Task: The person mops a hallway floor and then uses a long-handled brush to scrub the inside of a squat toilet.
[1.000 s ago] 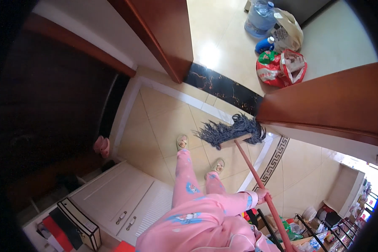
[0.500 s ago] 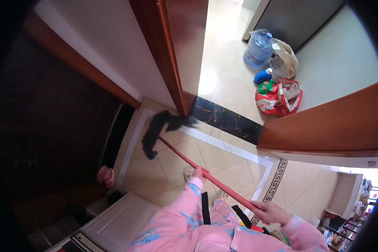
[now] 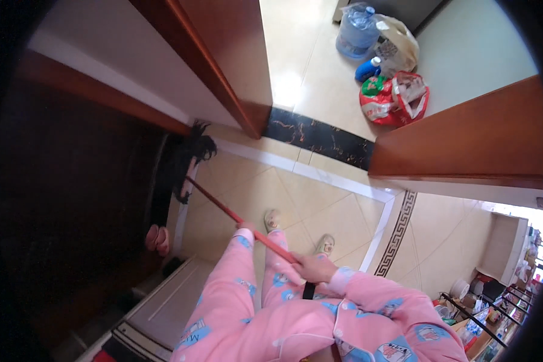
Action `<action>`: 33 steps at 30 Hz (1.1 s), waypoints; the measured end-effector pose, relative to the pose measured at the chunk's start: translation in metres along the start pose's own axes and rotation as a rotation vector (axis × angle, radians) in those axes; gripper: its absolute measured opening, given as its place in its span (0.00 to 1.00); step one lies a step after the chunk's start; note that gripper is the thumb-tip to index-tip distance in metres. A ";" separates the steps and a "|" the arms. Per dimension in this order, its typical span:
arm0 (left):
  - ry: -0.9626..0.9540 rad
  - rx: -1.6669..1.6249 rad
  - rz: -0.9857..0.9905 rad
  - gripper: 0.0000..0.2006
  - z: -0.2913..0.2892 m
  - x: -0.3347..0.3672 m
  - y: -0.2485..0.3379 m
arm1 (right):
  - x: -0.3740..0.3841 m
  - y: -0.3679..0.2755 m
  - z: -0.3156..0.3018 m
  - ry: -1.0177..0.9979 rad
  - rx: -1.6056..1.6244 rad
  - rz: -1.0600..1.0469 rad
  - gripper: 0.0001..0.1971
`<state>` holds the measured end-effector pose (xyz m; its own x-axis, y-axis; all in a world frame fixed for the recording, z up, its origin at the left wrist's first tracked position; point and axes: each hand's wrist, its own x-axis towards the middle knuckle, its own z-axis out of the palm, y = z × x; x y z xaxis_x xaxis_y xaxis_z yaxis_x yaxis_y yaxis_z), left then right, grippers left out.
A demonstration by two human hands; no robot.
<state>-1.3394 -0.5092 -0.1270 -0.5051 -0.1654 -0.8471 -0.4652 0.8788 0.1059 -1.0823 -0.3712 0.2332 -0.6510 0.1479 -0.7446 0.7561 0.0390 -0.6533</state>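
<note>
A mop with a red handle (image 3: 220, 206) slants across the view from my hands to the far left. Its dark, stringy mop head (image 3: 193, 154) lies on the floor in the corner by the dark door (image 3: 84, 199). My left hand (image 3: 245, 227) is closed round the middle of the handle. Nearer to my body, my right hand (image 3: 315, 267) grips the upper end of the same handle. Both arms wear pink patterned sleeves. The strands partly cover the pale border strip of the tiles.
Pink slippers (image 3: 157, 239) lie by the dark door, above a low pale cabinet (image 3: 157, 298). Past the black stone threshold (image 3: 320, 140) stand a large water bottle (image 3: 356, 33), a blue bottle (image 3: 368, 70) and a red bag (image 3: 395, 99). A cluttered rack (image 3: 489, 311) is at the lower right.
The mop head has swung left from beside the door frame into the corner by the dark door. Both hands have moved left with the handle, the right one also farther from the rack.
</note>
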 end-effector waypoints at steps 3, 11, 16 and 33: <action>-0.363 0.159 0.026 0.14 0.070 -0.121 -0.004 | -0.033 0.106 0.014 0.064 0.001 0.017 0.20; -0.823 -0.002 -0.079 0.13 0.207 -0.322 -0.078 | -0.251 0.177 -0.068 0.139 -0.165 0.225 0.17; -1.113 -0.520 -0.410 0.07 0.289 -0.398 -0.140 | -0.378 0.187 -0.055 0.352 -0.064 0.362 0.13; -0.979 0.070 -0.006 0.09 0.393 -0.417 -0.012 | -0.315 0.255 0.009 0.569 1.261 0.284 0.22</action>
<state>-0.8375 -0.2744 0.0203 0.3375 0.2468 -0.9084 -0.4061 0.9088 0.0960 -0.6848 -0.4168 0.2996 -0.1436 0.3861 -0.9112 0.0905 -0.9118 -0.4006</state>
